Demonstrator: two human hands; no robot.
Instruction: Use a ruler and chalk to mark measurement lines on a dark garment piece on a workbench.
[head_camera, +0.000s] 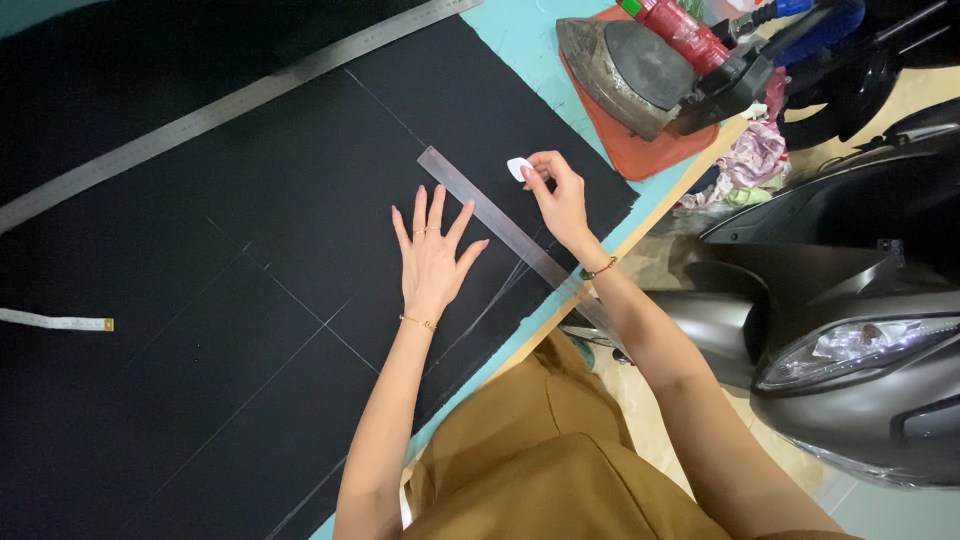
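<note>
Chalk (518, 168) is sitting pinched in our right hand (560, 200) beside the clear ruler (500, 222) on black fabric (250, 250); our left hand (432, 255), empty, is spreading flat, steadying cloth for straight marking.

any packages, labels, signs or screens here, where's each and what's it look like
Red bottle: top right, lying behind the iron; a wrapper may cover it, too blurred to tell.
Tape measure: left edge, on the black cloth; white strip, yellow tip, printed marks.
Long metal ruler: across the top left; grey, fine marks.
No signs or screens.
</note>
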